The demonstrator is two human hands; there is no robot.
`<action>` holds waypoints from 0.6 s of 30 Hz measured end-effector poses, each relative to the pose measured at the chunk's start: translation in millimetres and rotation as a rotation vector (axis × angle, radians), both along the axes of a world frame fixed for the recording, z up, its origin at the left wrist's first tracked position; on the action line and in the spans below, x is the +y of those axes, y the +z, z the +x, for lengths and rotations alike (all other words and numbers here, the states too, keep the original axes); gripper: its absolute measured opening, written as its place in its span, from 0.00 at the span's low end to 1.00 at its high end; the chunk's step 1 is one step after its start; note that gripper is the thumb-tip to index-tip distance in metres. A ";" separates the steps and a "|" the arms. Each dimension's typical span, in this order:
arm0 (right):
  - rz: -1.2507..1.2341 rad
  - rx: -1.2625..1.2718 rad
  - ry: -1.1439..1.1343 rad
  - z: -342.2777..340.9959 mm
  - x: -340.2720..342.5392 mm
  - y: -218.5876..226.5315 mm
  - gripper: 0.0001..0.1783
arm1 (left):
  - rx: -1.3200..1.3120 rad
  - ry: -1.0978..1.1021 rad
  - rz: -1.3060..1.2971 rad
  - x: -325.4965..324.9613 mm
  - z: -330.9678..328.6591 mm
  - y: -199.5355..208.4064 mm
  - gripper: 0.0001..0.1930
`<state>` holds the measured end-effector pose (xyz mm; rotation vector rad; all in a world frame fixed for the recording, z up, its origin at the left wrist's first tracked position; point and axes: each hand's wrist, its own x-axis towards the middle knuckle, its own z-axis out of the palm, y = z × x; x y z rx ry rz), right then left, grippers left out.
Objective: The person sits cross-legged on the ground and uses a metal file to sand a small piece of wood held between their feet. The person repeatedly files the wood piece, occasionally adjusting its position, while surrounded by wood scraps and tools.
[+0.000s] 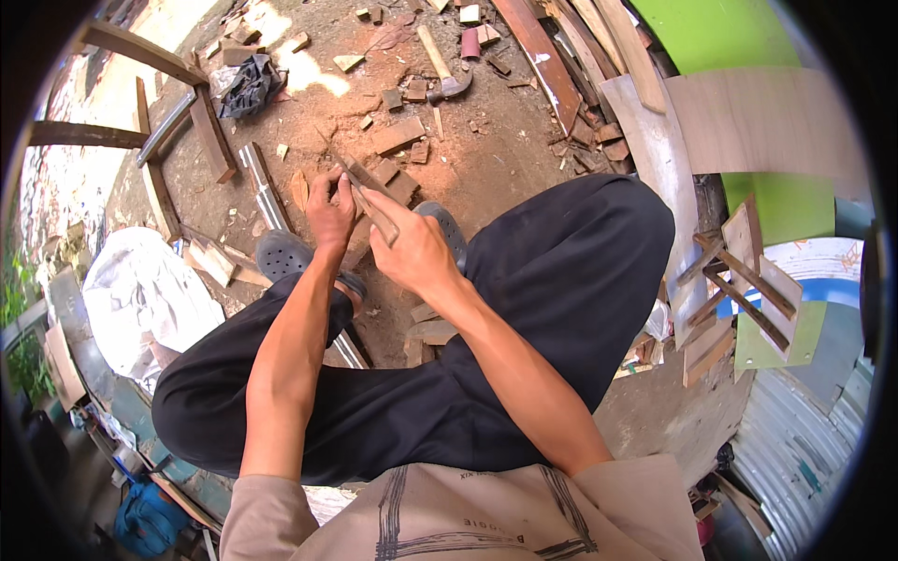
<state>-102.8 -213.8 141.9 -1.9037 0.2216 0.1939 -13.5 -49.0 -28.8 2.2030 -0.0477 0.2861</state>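
In front of my knees, my right hand (412, 245) is wrapped round the pale wooden handle of a narrow, pointed blade tool (382, 221). The tool slants up and to the left, away from me; its exact kind is hard to make out. Against the blade's left side, my left hand (331, 213) is closed, its thumb and fingers pinched together. Whatever sits between those fingers is too small or hidden to name. Just beyond both hands lie wood blocks (400, 187) on the dirt ground.
A claw hammer (436, 58) lies farther off among wood offcuts (398, 136). To the left are a wooden frame (213, 136), a metal-edged bar (266, 190) and a white cloth (140, 299). Long boards (543, 61) and a green panel (720, 35) stand at right. My grey clogs (281, 252) flank the work area.
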 end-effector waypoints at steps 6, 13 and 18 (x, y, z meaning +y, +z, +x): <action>0.038 0.103 0.015 -74.3 -29.1 79.6 0.27 | -0.059 -0.038 0.029 1.7 -6.0 8.1 0.06; 0.004 0.124 -0.010 -9.4 -10.1 10.1 0.28 | -0.024 -0.037 0.042 -2.4 -5.4 6.5 0.06; -0.036 0.125 0.049 -17.3 -2.4 17.4 0.30 | -0.006 -0.075 0.164 14.9 -6.8 0.9 0.06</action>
